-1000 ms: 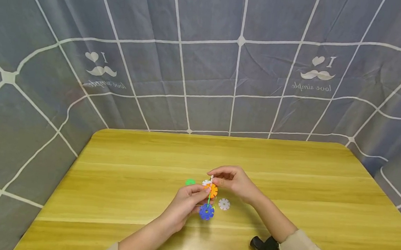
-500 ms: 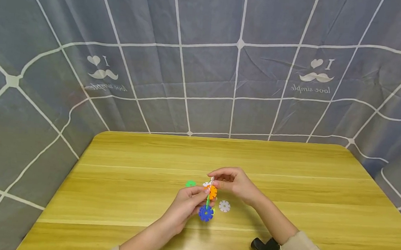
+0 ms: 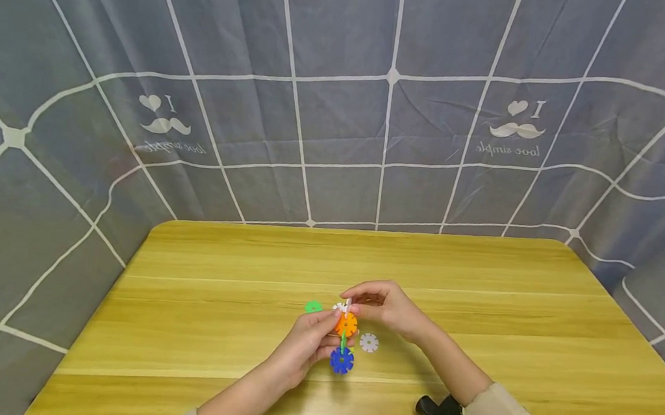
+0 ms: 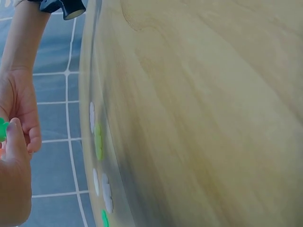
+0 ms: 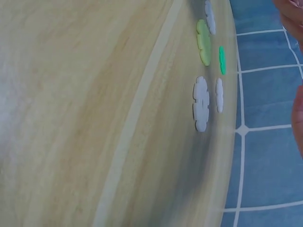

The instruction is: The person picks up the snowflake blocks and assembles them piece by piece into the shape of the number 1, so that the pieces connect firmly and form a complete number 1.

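Note:
Over the middle of the table, both hands hold a joined chain of notched plastic snowflake discs. My left hand (image 3: pixel 298 345) pinches it by the orange disc (image 3: pixel 348 326) between thumb and fingers. Below that, an edge-on green disc (image 3: pixel 343 342) links to a blue disc (image 3: pixel 342 361) at the bottom. My right hand (image 3: pixel 389 310) pinches an edge-on white disc (image 3: pixel 349 303) at the top, against the orange disc's upper edge. Whether the white disc's slot is fitted into the orange one is too small to tell. Both wrist views show the hands only at their edges.
Loose discs lie on the wooden table (image 3: pixel 211 328) beneath the hands: white (image 3: pixel 369 342), green (image 3: pixel 313 306), yellow-green (image 5: pixel 203 42) and more white. A black device (image 3: pixel 439 411) sits at the right forearm. A grey curtain (image 3: pixel 339 117) with white lines surrounds the table's back and sides.
The held chain has come slightly lower and turned, so the orange disc faces the head camera more fully. Both hands keep their grips. The head view has shifted a little.

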`<state>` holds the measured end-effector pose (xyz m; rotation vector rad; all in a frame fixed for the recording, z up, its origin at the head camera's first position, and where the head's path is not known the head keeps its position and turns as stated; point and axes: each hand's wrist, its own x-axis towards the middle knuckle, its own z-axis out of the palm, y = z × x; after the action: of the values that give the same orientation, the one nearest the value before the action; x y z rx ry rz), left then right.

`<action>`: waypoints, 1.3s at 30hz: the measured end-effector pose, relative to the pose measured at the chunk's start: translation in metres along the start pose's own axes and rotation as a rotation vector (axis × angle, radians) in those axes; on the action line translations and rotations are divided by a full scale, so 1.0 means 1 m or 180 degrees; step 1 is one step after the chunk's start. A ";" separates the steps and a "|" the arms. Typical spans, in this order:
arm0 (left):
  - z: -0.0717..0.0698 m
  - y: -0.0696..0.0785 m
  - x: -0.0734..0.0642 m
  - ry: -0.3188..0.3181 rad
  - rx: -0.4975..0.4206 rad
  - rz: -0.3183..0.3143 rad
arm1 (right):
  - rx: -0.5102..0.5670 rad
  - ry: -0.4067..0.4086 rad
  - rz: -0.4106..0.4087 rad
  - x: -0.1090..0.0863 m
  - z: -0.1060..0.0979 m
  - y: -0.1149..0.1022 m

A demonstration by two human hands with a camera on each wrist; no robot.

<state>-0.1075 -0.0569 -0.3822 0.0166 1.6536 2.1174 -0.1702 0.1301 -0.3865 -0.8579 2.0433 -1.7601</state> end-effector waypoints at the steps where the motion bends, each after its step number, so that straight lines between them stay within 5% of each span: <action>1: 0.000 0.000 0.000 -0.0014 -0.0024 0.0007 | -0.0010 0.0001 0.0001 0.000 0.000 0.001; 21: -0.003 -0.002 0.002 -0.0088 0.0021 0.0048 | -0.0105 -0.0210 -0.0045 0.004 0.000 0.001; 30: -0.005 0.000 0.003 0.0146 0.0184 0.0089 | -0.0306 0.0058 0.0373 0.002 -0.009 0.000; 39: -0.006 0.003 0.001 0.0316 0.0214 0.0113 | -0.0464 -0.0041 0.0815 -0.004 -0.018 0.013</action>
<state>-0.1112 -0.0628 -0.3818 -0.0393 1.7938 2.1189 -0.1808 0.1473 -0.3963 -0.6113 2.1840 -1.4817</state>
